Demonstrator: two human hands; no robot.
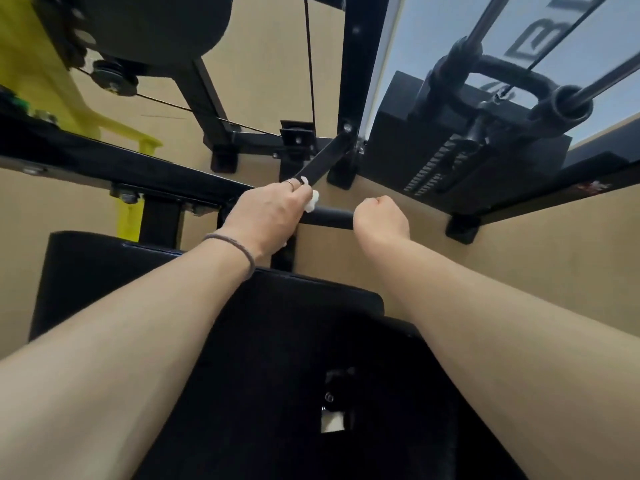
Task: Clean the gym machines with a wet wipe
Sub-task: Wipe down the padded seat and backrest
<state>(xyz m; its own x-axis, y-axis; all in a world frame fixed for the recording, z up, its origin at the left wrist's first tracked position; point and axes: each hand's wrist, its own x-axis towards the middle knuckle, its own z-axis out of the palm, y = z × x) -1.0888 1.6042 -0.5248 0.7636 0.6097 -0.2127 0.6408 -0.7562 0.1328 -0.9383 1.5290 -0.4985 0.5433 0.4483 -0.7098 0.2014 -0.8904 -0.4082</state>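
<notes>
I look down over a black gym machine. A short black handle bar (331, 216) lies crosswise in the middle of the view. My left hand (266, 216) grips its left end, with a crumpled white wet wipe (312, 201) pressed between fingers and bar. My right hand (381, 218) is curled round the bar's right end. A thin black strap or link (325, 157) runs from beside my left fingers up to the frame. Below my forearms is the black padded seat (277, 323).
The black weight stack (460, 157) with chrome guide rods (485, 19) stands at the upper right behind a clear panel. Black frame beams (145, 164) and a cable (310, 64) cross the upper left. A yellow frame part (128, 133) sits at far left. The floor is tan.
</notes>
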